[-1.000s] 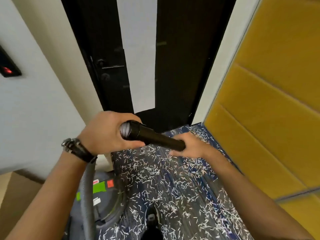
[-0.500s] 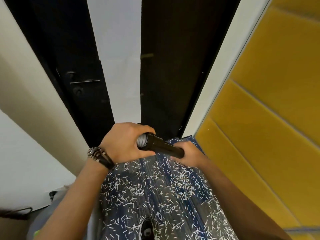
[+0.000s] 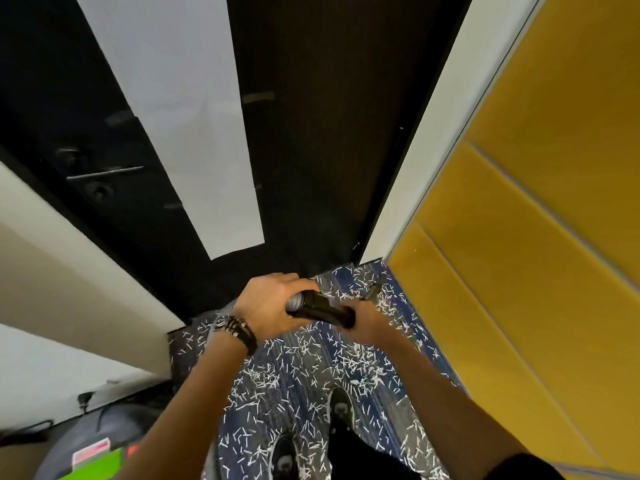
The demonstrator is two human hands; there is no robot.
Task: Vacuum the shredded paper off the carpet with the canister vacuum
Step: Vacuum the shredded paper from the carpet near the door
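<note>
While the shredded paper (image 3: 311, 368) lies thick across the blue patterned carpet (image 3: 405, 306) in the lower middle of the frame, nothing there looks cleared yet. Just above it, at centre, the black vacuum wand (image 3: 320, 308) is held nearly level. The left hand (image 3: 268, 303) is wrapped around its upper end and the right hand (image 3: 363, 322) is closed around it further down; the nozzle end is hidden beyond the right hand. The canister vacuum (image 3: 93, 448), grey with a green label, sits in the lower left corner, close behind the person's left forearm. Two shoes (image 3: 341, 405) stand on the littered carpet at the bottom. A dark door (image 3: 329, 150) fills the top, and yellow wall panels (image 3: 536, 237) run down the right.

The likely trouble is underfoot: stepping grinds strips into the pile, and the hose could snag or drag the canister against the wall in this narrow corner.
</note>
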